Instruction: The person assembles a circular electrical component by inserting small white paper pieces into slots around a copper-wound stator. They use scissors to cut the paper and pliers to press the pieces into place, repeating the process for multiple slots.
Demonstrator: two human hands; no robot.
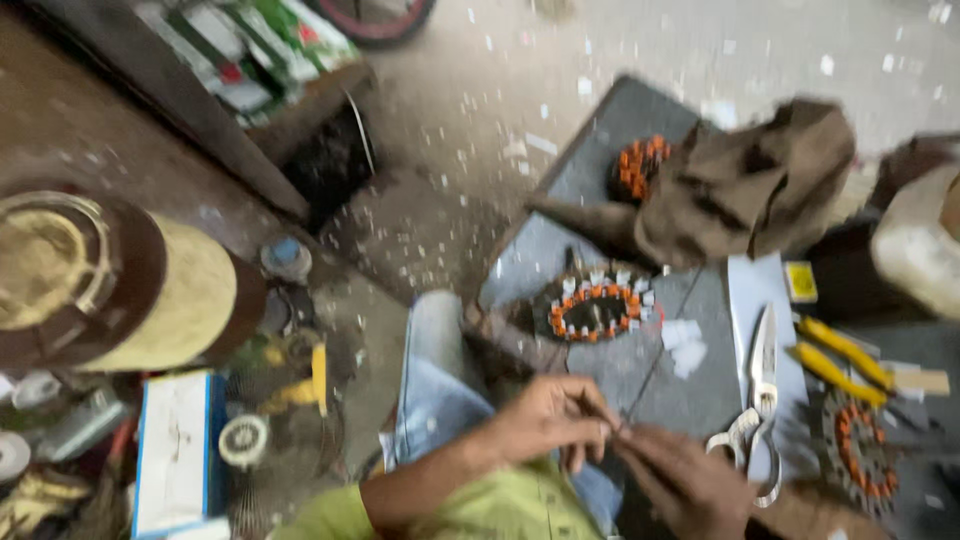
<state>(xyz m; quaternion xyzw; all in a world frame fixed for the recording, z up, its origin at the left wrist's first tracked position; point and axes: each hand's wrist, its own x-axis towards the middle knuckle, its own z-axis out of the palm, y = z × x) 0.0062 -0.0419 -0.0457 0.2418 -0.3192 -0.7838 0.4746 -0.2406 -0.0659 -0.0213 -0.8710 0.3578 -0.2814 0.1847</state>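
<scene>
My left hand and my right hand meet fingertip to fingertip over my lap, at the near edge of a grey board. Both pinch a small thin piece; the blur hides what it is. Just beyond the hands a round stator with orange windings lies on the board. White-handled scissors lie right of my right hand. A second orange-wound stator sits at the far right.
A brown cloth covers the board's far end beside a third stator. Yellow-handled pliers lie at the right. At the left stand a large round drum, a blue-and-white box and small parts on the dusty floor.
</scene>
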